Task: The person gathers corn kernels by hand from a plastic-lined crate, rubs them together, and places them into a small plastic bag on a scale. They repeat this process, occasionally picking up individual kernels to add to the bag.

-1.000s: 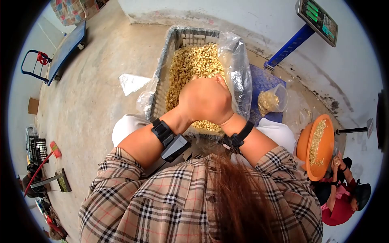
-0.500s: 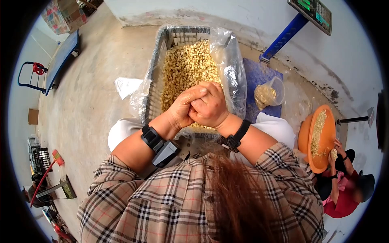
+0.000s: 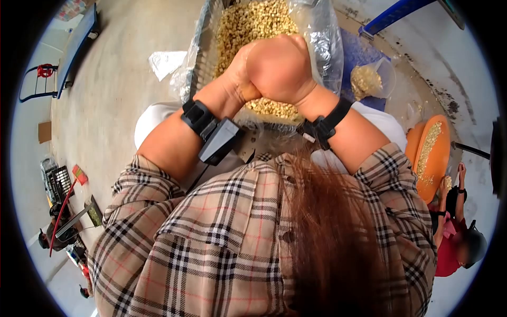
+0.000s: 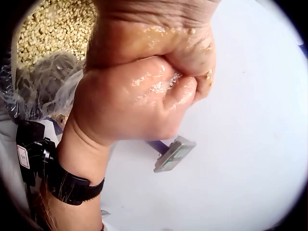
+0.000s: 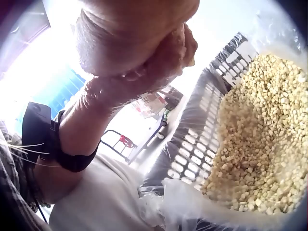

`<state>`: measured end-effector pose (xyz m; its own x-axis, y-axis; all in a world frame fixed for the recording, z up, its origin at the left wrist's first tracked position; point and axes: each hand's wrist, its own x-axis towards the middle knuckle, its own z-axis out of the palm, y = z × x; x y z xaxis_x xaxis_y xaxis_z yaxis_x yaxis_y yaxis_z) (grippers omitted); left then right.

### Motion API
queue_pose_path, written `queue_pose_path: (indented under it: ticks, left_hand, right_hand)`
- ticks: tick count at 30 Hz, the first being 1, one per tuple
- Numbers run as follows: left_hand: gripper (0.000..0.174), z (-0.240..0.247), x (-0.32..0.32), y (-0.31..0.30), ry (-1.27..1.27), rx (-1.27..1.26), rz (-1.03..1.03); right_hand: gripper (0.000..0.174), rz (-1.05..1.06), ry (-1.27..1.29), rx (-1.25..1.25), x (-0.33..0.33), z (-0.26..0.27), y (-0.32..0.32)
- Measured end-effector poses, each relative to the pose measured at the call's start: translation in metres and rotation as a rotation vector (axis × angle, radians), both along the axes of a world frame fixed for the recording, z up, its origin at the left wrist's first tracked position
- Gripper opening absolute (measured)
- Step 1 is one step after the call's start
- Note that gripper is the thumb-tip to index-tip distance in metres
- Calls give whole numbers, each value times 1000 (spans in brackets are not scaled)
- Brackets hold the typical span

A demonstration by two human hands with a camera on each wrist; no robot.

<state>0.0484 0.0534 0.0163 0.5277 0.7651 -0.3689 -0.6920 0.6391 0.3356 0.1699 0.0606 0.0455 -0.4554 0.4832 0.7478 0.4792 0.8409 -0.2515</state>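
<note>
In the head view my left hand (image 3: 237, 76) and right hand (image 3: 282, 68) are clasped together, raised over a dark plastic crate (image 3: 196, 61). Their fingers curl against each other, and the palms are hidden; I cannot tell whether anything is pressed between them. Wet, shiny skin shows on both in the left wrist view, with small pale bits stuck to the left hand (image 4: 192, 48). Below, the crate holds a heap of pale yellow kernel-like pieces (image 5: 264, 139). Clear plastic film (image 3: 325, 50) lines it and folds over its sides.
Right of the crate, a clear plastic jug (image 3: 390, 79) with pale pieces lies on a blue platform (image 3: 348, 50), beside a scale's blue post (image 3: 396, 17). Farther right are an orange basin (image 3: 442, 158) and a person in red (image 3: 448, 260). At left stands a blue trolley (image 3: 79, 50).
The clasped hands have turned over each other, the left thumb having shown on top half a second ago. The head view has shifted, so crate and hands sit higher in it.
</note>
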Motion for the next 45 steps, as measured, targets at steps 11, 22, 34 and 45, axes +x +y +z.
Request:
queue_pose_path:
  ticks: [11,22,34,45]
  left_hand:
    - [23,0,3,5,-138,16,-77]
    - [18,-4,9,8,-123,-122,-87]
    - [19,-17,6,9,-265,-126,-144]
    - [24,-14,17,0,-66,-77,90]
  right_hand:
    - [9,45,-33,148,1,-17,7]
    - [15,93,71,117,0,-6,6]
    - [16,108,62,106,0,-10,6]
    - [9,88,-108,-51,10,-28,10]
